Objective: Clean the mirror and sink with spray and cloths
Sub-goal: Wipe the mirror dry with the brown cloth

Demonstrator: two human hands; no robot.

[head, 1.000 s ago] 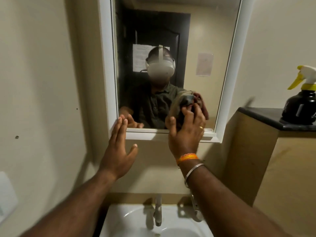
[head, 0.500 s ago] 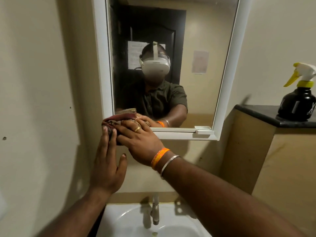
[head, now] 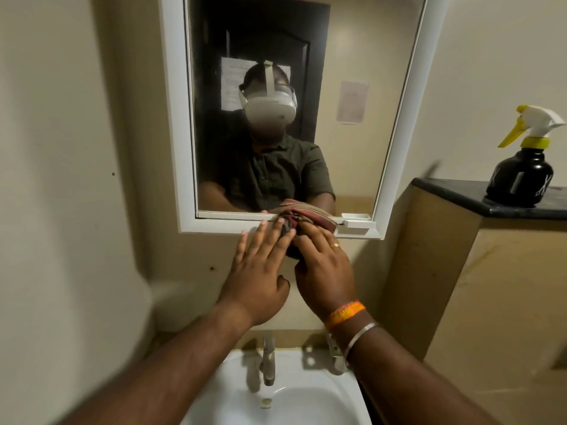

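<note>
A white-framed mirror (head: 178, 124) hangs on the wall above a white sink (head: 310, 403). My right hand (head: 325, 268) presses a bunched reddish-brown cloth (head: 310, 217) against the mirror's bottom frame, fingers curled over it. My left hand (head: 257, 274) lies flat beside it, straight fingers touching the frame and the cloth's left edge. A black spray bottle (head: 521, 176) with a white and yellow trigger head stands on the dark ledge (head: 445, 188) at the right.
A chrome tap (head: 268, 360) rises at the back of the sink, with a second fitting (head: 336, 354) to its right. A small white tray (head: 357, 220) sits on the mirror frame's lower right. A beige partition (head: 460, 286) flanks the right side.
My right hand has slid the cloth along the bottom frame from the left corner toward the right. My left hand followed beside it. Earlier the cloth was on the glass.
</note>
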